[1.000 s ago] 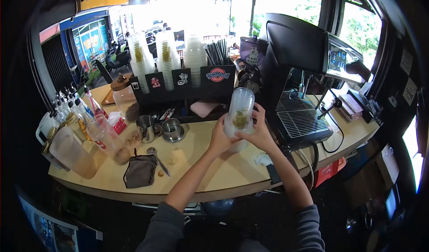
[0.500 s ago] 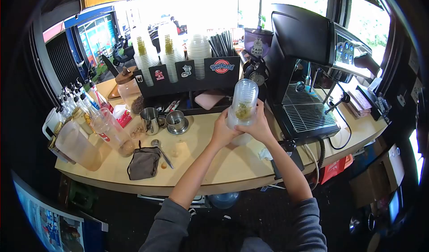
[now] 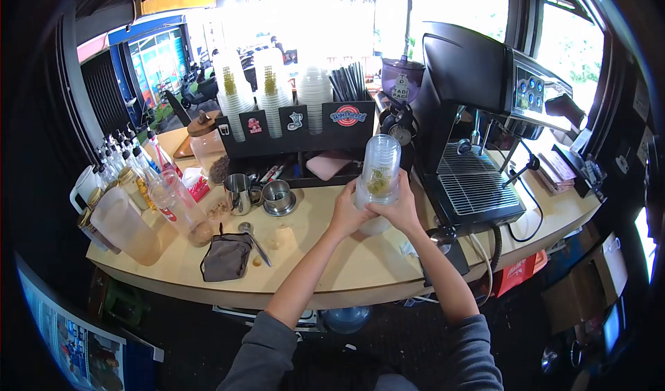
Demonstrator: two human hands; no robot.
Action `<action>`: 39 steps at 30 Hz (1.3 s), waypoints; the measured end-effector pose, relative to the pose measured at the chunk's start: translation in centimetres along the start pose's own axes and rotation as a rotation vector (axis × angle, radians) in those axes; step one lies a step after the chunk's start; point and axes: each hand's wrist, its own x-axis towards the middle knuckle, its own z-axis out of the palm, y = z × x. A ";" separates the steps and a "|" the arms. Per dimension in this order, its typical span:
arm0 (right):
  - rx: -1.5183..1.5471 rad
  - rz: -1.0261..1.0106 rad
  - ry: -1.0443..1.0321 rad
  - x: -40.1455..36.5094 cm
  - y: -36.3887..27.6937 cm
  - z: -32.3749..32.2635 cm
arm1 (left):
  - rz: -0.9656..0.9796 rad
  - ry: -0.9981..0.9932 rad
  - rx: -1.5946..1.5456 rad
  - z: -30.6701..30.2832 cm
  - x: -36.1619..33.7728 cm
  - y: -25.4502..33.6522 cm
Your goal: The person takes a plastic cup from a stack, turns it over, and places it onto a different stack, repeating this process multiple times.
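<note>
Both the left hand and the right hand are clamping their fingers around a stack of cups over the bench, near the espresso machine. The thin-looking walls are risking a dent if pressure is growing uneven, or a slip if it is slackening. Clear plastic is tapering, faintly ridged; farther left, a shiny metal pitcher is standing.

dark cloth | spoon beside it | steel pitcher | espresso machine
</note>
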 end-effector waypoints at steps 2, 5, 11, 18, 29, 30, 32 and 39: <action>0.005 -0.012 0.024 0.1 0.5 0.4 | 0.006 -0.004 0.009 0.0 0.0 0.2; 0.020 0.002 0.057 -0.2 -0.5 0.5 | 0.019 -0.010 0.019 0.0 0.0 0.0; 0.080 0.023 0.077 -0.4 -0.9 0.7 | 0.022 -0.010 0.036 0.2 -0.1 -0.3; 0.042 -0.018 0.079 -0.3 -0.4 0.8 | 0.093 0.085 0.020 1.6 0.2 -0.9; 0.066 0.003 0.145 -0.4 -0.3 1.2 | -0.021 0.009 -0.025 1.0 0.0 0.1; 0.084 0.007 0.141 -0.4 -0.4 1.2 | -0.021 0.011 -0.024 1.0 0.0 0.0; 0.086 0.001 0.140 -0.4 0.1 1.3 | -0.019 0.011 -0.035 1.1 0.0 -0.2; 0.013 -0.027 0.125 -0.3 -0.6 0.8 | -0.006 -0.009 -0.067 1.1 0.0 0.1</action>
